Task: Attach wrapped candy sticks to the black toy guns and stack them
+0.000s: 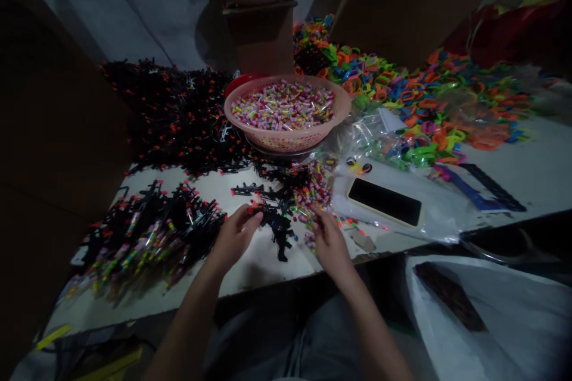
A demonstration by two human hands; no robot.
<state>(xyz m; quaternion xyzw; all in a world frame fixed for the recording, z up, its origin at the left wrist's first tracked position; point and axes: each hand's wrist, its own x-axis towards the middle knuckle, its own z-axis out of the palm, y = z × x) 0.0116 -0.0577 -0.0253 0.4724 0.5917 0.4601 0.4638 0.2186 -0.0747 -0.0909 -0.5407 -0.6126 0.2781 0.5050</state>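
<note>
My left hand [235, 233] is closed, thumb against fingers, at the near end of a black toy gun [269, 214] with an orange tip. More black toy guns [281, 239] lie on the white table just to the right of it. Over the small pile of candy-filled tubes [315, 186], my right hand [329, 239] has its fingers curled in; anything between them is too dark and small to make out. Left of my hands, a heap of toy guns with candy tubes attached [147, 232] covers the table's near left part.
Behind stands a pink basket [288, 138] full of candy tubes. A large heap of black toy guns [179, 113] lies back left, bright plastic pieces [402, 86] back right. A phone [384, 200] rests on plastic bags [442, 202]. A white sack [504, 309] hangs below the table's front edge.
</note>
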